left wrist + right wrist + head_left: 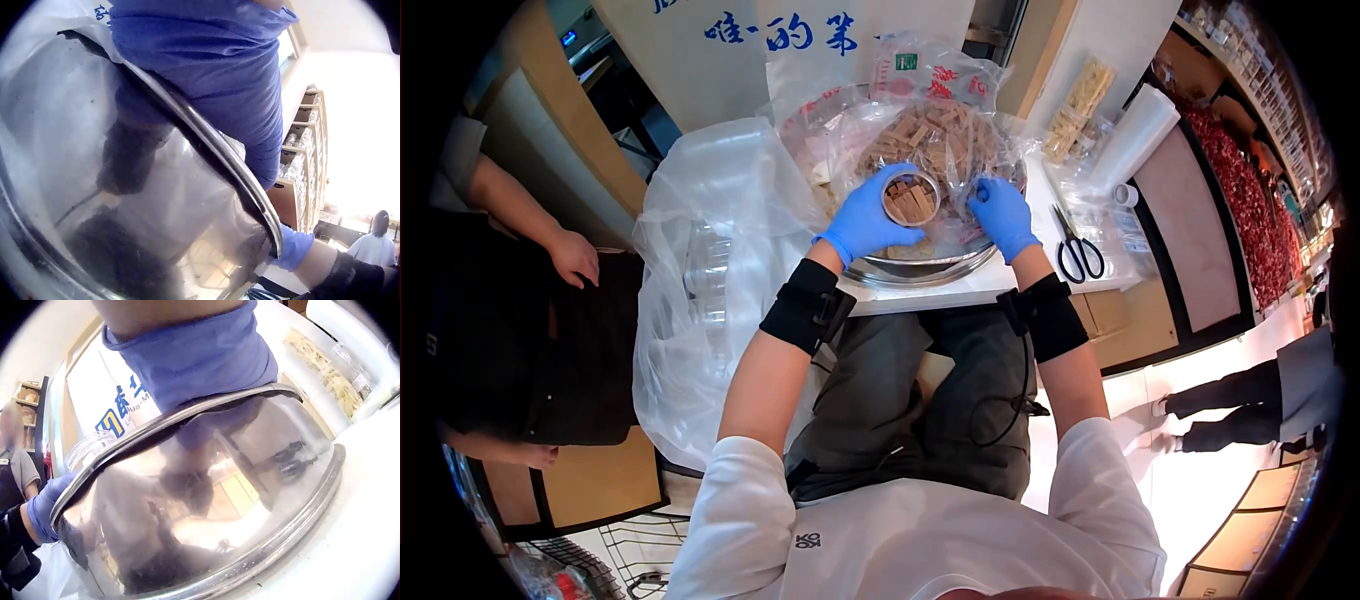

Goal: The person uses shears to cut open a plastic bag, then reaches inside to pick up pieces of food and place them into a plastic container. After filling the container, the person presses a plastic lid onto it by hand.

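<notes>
In the head view a round clear tub [911, 197] with brown stick-like pieces is gripped by my blue-gloved left hand [868, 217], over a wide metal basin [920, 274]. My gloved right hand [1004, 215] is at the basin's right side, fingers curled near clear plastic; whether it pinches anything I cannot tell. Behind both hands, a heap of brown pieces [935, 140] lies in a clear plastic bag. The basin wall [187, 506] fills the right wrist view, hiding the right fingers beyond the rim. In the left wrist view, the left glove [206, 69] shows above the rim.
Black-handled scissors [1080, 257] lie on the white table, right of the basin. Beyond them are a white plastic roll [1135, 135] and a pack of pale yellow strips [1080, 105]. A large clear bag of containers [710, 260] stands left. Another person's arm [535, 220] is farther left.
</notes>
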The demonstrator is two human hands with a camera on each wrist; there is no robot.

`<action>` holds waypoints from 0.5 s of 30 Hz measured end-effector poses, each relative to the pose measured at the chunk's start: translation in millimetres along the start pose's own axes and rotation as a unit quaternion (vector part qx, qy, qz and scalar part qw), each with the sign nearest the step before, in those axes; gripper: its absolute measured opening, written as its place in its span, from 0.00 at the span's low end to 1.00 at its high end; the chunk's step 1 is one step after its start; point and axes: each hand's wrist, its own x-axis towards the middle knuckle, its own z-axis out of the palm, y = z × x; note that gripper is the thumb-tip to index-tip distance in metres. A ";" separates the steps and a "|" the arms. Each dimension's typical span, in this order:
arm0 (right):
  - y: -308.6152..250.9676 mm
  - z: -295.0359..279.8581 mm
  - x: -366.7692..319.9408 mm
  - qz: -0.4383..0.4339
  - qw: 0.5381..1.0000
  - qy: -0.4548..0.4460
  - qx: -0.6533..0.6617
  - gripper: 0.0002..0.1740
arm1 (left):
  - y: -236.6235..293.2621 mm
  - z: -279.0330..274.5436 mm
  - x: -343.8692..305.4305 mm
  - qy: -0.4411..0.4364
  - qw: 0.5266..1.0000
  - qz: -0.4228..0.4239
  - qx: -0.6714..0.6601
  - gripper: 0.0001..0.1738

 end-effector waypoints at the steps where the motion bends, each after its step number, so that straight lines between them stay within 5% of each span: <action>1: 5.1 3.6 -0.4 -0.001 1.000 0.000 -0.001 0.15 | 0.5 -0.1 -0.1 -0.001 1.000 -0.008 -0.004 0.46; 6: 1.3 -16.6 -12.2 -0.032 0.969 0.160 0.186 0.12 | 2.7 0.4 -0.7 0.012 1.000 -0.017 0.001 0.45; 15: -65.5 -105.7 -40.2 -0.078 0.956 0.146 0.241 0.13 | 0.4 2.2 -1.0 0.028 1.000 -0.014 -0.001 0.45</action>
